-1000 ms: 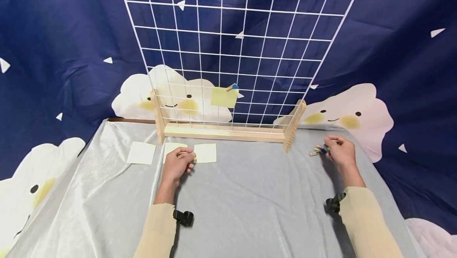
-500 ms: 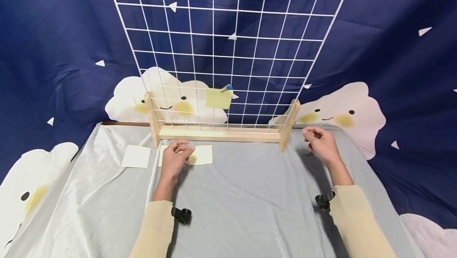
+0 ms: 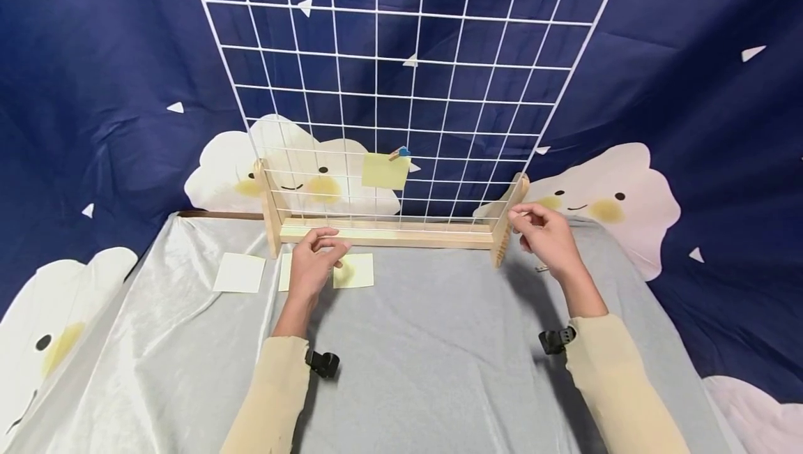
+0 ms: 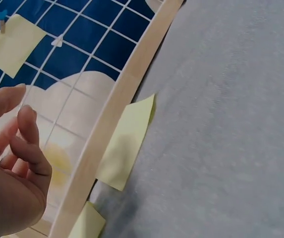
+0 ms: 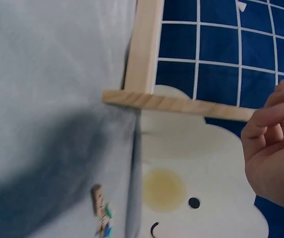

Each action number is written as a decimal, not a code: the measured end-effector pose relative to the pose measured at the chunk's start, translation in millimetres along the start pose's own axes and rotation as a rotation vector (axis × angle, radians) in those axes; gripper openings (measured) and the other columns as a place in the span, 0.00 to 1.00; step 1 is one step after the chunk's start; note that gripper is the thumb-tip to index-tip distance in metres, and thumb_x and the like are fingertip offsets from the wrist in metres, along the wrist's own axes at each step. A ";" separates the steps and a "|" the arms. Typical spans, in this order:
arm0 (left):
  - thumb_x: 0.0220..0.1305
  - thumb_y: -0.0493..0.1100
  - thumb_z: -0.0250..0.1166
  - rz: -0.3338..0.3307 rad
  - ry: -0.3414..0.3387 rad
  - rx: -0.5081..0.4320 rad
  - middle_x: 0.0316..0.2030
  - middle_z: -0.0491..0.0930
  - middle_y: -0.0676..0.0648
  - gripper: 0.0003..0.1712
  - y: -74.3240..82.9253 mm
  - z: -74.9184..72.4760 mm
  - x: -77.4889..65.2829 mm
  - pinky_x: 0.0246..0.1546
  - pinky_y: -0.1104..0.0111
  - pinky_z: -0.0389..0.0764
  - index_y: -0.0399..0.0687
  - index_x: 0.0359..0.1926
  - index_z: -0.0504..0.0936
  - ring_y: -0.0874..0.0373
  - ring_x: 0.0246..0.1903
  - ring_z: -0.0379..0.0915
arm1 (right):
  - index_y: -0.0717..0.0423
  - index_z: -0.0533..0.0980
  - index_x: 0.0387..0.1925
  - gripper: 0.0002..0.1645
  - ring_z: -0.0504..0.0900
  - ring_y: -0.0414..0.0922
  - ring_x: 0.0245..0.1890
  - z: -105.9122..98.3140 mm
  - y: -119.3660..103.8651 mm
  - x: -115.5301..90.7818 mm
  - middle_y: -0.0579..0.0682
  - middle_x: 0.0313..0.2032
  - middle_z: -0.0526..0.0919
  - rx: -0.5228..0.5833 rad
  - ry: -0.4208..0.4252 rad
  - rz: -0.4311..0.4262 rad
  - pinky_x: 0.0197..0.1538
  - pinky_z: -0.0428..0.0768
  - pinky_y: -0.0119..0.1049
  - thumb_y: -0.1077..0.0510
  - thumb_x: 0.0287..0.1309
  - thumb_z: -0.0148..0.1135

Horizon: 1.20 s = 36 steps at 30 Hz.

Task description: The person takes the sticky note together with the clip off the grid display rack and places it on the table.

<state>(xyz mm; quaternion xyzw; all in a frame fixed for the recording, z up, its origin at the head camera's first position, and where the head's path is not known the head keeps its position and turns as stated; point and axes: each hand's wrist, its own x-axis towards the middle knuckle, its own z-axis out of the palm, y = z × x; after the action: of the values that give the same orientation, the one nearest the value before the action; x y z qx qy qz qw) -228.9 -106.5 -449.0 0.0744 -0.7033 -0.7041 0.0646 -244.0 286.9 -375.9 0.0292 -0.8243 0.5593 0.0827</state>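
Note:
My left hand (image 3: 311, 262) hovers over the yellow sticky notes in front of the rack. Its fingers are loosely bent, with gaps between them and nothing held. One note (image 4: 124, 146) shows fully in the left wrist view; another (image 3: 285, 271) is partly behind the hand. My right hand (image 3: 547, 239) is raised beside the rack's right wooden foot (image 3: 511, 220), thumb and fingertips drawn close together. Whether they pinch a clothespin is hidden. Beneath it lie several small clothespins (image 5: 102, 210). A blue-topped clothespin (image 3: 399, 153) fixes a yellow note (image 3: 385, 171) to the white wire grid (image 3: 447, 97).
The grid stands upright on a wooden base bar (image 3: 389, 236) at the table's back. A paler note (image 3: 239, 273) lies at the left on the grey cloth (image 3: 420, 342). A navy curtain (image 3: 677, 91) with clouds hangs behind.
My right hand has lifted off the clothespins and moved left toward the rack's right foot. My left hand has moved slightly forward above the notes. The camera view has shifted a little.

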 end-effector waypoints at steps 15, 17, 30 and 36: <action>0.59 0.42 0.75 0.057 -0.043 0.037 0.39 0.83 0.48 0.23 20.4 14.2 10.8 0.22 0.71 0.74 0.45 0.54 0.80 0.59 0.27 0.77 | 0.63 0.77 0.49 0.12 0.78 0.39 0.19 23.3 -31.6 6.0 0.46 0.27 0.83 0.138 -0.081 -0.074 0.22 0.75 0.29 0.60 0.70 0.63; 0.59 0.43 0.75 0.063 -0.045 0.040 0.39 0.83 0.48 0.23 23.5 16.5 12.3 0.23 0.71 0.74 0.46 0.54 0.80 0.59 0.28 0.76 | 0.64 0.77 0.50 0.13 0.79 0.40 0.19 26.8 -36.3 7.4 0.45 0.26 0.83 0.137 -0.084 -0.084 0.22 0.75 0.29 0.59 0.70 0.63; 0.59 0.41 0.75 0.075 -0.056 -0.013 0.44 0.80 0.47 0.24 39.7 30.4 23.4 0.20 0.73 0.72 0.46 0.55 0.79 0.61 0.27 0.78 | 0.68 0.76 0.54 0.19 0.81 0.42 0.19 43.0 -60.1 21.9 0.45 0.28 0.84 0.086 -0.119 -0.195 0.22 0.75 0.30 0.58 0.69 0.63; 0.60 0.39 0.74 0.110 -0.048 -0.025 0.46 0.79 0.44 0.25 48.6 34.1 28.0 0.18 0.73 0.73 0.43 0.56 0.78 0.62 0.25 0.79 | 0.67 0.78 0.53 0.18 0.81 0.45 0.19 50.1 -71.3 29.1 0.47 0.29 0.84 0.085 -0.123 -0.228 0.22 0.76 0.30 0.59 0.68 0.65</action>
<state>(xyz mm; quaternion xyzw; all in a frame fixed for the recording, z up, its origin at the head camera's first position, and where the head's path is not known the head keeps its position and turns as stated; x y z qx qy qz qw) -263.7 -78.6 -400.8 0.0180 -0.6989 -0.7096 0.0875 -267.8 215.2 -323.6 0.1603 -0.7946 0.5780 0.0938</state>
